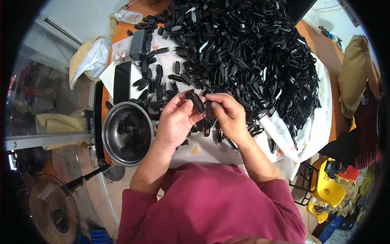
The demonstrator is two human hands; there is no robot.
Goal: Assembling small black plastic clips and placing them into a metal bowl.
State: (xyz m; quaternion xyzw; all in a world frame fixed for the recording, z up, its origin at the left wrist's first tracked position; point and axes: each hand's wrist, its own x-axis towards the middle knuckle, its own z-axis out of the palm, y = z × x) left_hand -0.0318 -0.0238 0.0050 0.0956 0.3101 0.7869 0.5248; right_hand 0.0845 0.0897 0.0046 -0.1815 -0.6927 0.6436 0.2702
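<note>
My left hand is closed around a black plastic clip-like part, tilted between thumb and fingers. Close beside it, my right hand pinches a slimmer black plastic piece between thumb and forefinger. Both pieces are nearly touching at mid-table; whether they meet is hard to tell. Beyond my hands a big heap of similar black parts covers much of the table. Several loose parts lie spread to the left of the heap. A metal bowl at my left holds several black pieces.
A dark phone-like slab and a grey box lie at the table's left. Behind is a clear plastic bottle. A fan stands at lower left, a yellow plastic chair at right. White sheeting drapes over the right edge.
</note>
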